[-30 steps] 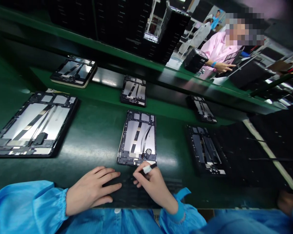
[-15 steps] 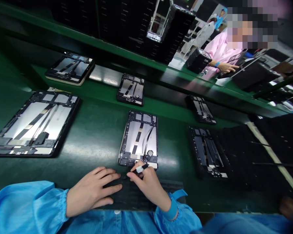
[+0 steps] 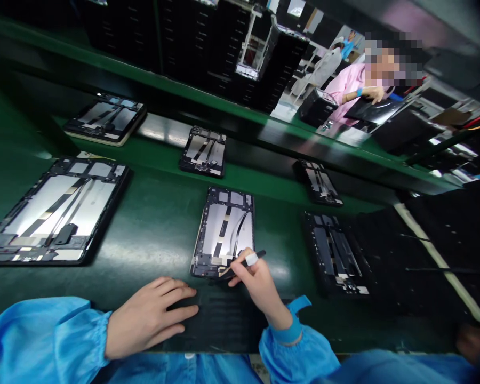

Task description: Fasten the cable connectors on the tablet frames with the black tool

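Observation:
An opened tablet point(image 3: 228, 226) lies in the middle of the green table, its silver inside, dark ribbon cables and frame facing up. My right hand point(image 3: 256, 280) pinches a thin dark tool point(image 3: 260, 255) with a white wrap, its tip at the tablet's lower edge. The fingers hide the tablet's lower right corner. My left hand point(image 3: 152, 317) rests flat, fingers spread, on a dark mat point(image 3: 220, 325) near the table's front edge, left of the tablet and holding nothing.
A large opened tablet point(image 3: 60, 208) lies at the left, another point(image 3: 336, 253) at the right. Several more stand in a row behind. Above them runs a green shelf point(image 3: 144, 80) with black stacks. Across it, a person in pink point(image 3: 346, 88) handles a dark panel.
My right hand has moved up and right, bringing the tool from the mat to the tablet's lower edge. My left hand has stayed put. The view has shifted slightly.

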`<state>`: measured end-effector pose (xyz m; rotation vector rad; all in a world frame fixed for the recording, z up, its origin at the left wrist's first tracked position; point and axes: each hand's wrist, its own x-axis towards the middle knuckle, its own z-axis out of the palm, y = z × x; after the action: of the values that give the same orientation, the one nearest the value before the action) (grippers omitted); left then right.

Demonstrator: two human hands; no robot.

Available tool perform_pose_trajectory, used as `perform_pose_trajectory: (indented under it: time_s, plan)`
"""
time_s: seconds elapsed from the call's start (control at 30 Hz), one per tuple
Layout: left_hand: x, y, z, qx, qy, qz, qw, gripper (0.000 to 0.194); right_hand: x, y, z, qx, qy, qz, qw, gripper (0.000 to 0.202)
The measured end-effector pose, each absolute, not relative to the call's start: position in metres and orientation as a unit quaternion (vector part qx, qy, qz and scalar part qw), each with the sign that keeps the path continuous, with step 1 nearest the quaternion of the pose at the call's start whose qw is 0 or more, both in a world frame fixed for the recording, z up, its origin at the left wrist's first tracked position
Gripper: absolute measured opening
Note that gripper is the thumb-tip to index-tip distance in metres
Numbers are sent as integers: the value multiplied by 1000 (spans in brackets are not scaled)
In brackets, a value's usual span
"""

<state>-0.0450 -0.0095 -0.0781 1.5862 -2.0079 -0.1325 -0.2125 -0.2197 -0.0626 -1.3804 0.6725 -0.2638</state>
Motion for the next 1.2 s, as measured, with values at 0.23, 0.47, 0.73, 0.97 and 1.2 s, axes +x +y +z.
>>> perform_pose_trajectory:
  time_s: [0.23,0.47,0.73,0.97,1.2]
  plan:
    - [-27,-42,-75,596,-744,67,293,22,-175,-249,-63,-618,305,16,724,62]
    - [-26,-40,-86,600,-741,93,287,22,-171,-242,-66,-624,303,31,720,59]
    - [-25,-39,-87,605,-738,83,286,25,-171,-239,-67,-639,295,27,710,58]
    - [-25,-38,-89,607,-740,79,279,23,-171,-238,-64,-648,292,34,703,55]
    - [-25,-37,-91,609,-742,84,268,21,-171,-237,-64,-645,297,26,704,52]
